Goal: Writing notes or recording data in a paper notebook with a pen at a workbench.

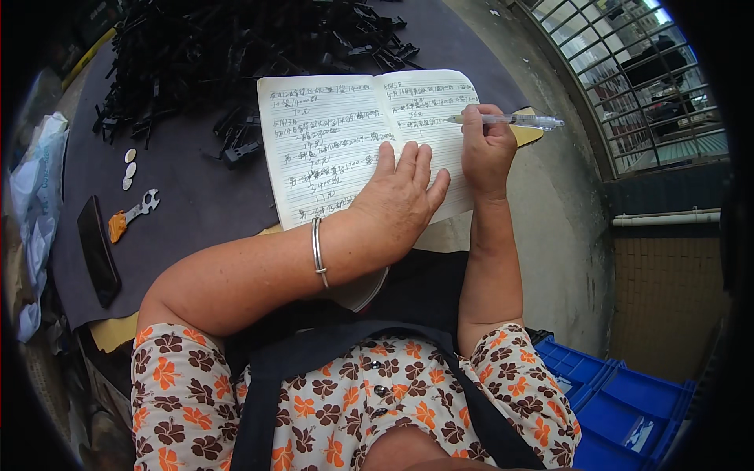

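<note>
An open lined notebook (314, 118) with handwriting on both pages lies in front of me, over the near edge of the table. My left hand (400, 196) rests flat across the lower middle of it, fingers spread, a silver bangle on the wrist. A clear pen (538, 121) is pinched in my right hand (488, 149), its tip over the upper part of the right page. Whether the tip touches the paper I cannot tell.
A heap of black plastic parts (259, 47) covers the table's far side. On the dark cloth (181, 188) at left lie a black phone-like slab (98, 251), a small wrench (143, 206) and three round pale pieces (129, 170). Blue crates (628, 400) stand at lower right, a barred window (628, 78) at upper right.
</note>
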Motion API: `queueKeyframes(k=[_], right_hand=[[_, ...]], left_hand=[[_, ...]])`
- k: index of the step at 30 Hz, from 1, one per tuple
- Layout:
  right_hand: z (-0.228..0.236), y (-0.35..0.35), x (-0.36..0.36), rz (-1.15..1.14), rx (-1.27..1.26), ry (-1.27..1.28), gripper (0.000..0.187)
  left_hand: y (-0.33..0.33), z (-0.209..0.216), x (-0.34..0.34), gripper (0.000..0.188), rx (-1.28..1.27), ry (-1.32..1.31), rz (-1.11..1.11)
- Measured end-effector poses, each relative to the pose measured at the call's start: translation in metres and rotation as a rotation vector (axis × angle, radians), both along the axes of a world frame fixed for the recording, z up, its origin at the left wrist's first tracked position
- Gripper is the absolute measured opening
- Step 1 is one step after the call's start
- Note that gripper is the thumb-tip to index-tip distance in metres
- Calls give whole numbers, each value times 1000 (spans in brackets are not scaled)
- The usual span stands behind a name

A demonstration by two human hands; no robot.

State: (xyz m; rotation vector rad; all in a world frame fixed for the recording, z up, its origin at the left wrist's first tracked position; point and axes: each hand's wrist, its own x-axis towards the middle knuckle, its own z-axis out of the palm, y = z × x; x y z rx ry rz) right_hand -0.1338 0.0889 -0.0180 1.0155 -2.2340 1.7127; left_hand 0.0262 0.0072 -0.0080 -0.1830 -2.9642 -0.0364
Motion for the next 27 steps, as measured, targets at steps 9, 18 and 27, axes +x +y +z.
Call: queueKeyframes(k=[9,18,27], right_hand=[[-1,1,-1,-11,0,-14,16],[-1,1,-1,41,-38,-39,15],[-1,4,-1,117,-45,-92,14]], left_hand=[[1,-2,0,81,-9,22,2],[0,-3,0,82,-9,25,-4],[0,-2,0,82,-15,25,4]])
